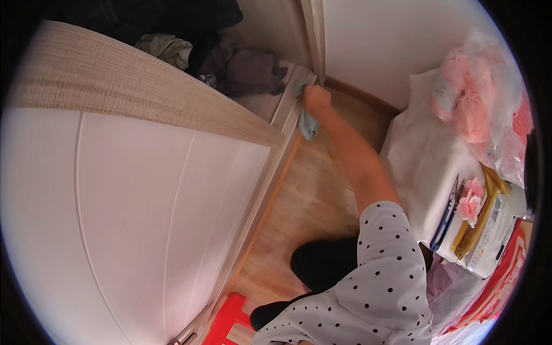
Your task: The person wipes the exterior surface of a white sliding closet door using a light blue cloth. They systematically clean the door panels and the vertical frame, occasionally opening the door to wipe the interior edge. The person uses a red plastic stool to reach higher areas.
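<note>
My right hand (317, 99) is closed around a grey-green cloth (309, 125). It presses the cloth at the far end of the wardrobe's bottom ledge (282, 118), close to the corner by the wall. Part of the cloth hangs below my fist over the ledge's front edge. My right arm reaches out from a white sleeve with black dots. Inside the wardrobe, beside the hand, lies a crumpled dark purple-grey garment (247, 72). My left hand is out of view.
A pale wardrobe door (144, 218) fills the left side. A red plastic stool (225, 319) stands at the bottom. On the right, a white-covered surface (417, 155) holds bagged pink yarn (474, 103), blue-handled scissors (444, 221) and a pink crocheted piece (471, 201). Dark clothes (184, 23) fill the wardrobe.
</note>
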Tool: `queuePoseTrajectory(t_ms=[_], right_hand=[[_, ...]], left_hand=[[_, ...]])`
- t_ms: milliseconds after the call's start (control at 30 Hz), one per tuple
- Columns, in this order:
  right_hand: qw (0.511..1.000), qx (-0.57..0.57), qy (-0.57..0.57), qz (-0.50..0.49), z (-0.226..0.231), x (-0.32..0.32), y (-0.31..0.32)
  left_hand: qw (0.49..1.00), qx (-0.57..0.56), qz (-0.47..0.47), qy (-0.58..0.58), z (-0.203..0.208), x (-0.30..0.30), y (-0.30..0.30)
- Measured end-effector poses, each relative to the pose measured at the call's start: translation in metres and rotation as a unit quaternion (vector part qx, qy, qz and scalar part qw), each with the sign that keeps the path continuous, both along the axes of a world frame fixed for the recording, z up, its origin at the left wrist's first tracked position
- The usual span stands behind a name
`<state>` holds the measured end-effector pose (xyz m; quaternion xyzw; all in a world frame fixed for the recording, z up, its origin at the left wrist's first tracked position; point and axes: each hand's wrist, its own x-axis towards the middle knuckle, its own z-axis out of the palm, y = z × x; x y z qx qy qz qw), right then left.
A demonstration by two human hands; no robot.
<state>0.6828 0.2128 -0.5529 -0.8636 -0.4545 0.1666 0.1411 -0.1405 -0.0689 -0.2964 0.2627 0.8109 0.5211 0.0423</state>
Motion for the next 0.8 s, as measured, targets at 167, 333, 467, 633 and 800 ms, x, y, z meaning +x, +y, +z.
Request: queuePoseTrajectory(t_ms=[167,333,467,633,800], right_hand=[[0.991,0.076,-0.019,-0.106,0.018,0.008,0.032],[0.996,0.026,-0.056,-0.069,-0.016,0.013,0.059],[0.988,0.093,-0.080,-0.096,-0.060,0.015,0.059],[0.989,0.138,-0.022,0.043,-0.008,-0.065,-0.008],[0.980,0.144,-0.025,0.134,-0.019,-0.075,-0.007]], left_hand=[[1.000,0.002,0.015,-0.018,-0.003,-0.009,-0.002],[0.999,0.010,0.027,-0.027,-0.002,-0.012,-0.004],[0.999,0.011,0.025,-0.027,0.002,-0.018,0.006],[0.999,0.004,0.035,-0.037,-0.001,-0.025,0.002],[0.999,0.008,0.033,-0.039,0.007,-0.032,0.003]])
